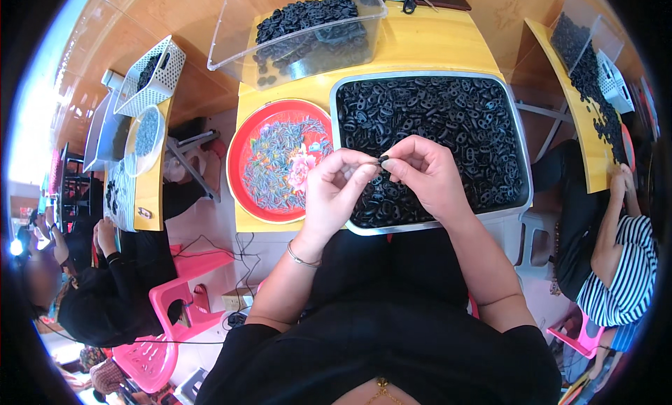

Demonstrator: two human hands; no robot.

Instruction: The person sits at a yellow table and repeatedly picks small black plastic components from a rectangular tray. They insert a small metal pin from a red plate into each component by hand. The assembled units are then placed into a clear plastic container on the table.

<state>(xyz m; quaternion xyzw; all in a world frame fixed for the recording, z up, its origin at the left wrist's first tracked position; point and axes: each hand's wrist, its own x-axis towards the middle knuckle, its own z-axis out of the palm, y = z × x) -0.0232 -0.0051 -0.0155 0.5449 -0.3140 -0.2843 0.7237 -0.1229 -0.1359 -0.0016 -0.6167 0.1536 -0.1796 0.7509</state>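
My left hand and my right hand meet fingertip to fingertip over the near left part of a metal tray. Both are closed in a pinch on a small black piece; its details are mostly hidden by the fingers. Heaped in the tray are many flat, black, oval pieces with two holes each. Left of it, a round red tray with a flower print holds many slender grey pieces, too small to name.
A clear plastic bin of black pieces stands at the back of the yellow table. Co-workers sit at tables on the left and right, with a white basket on the left one. Pink chairs and cables are at lower left.
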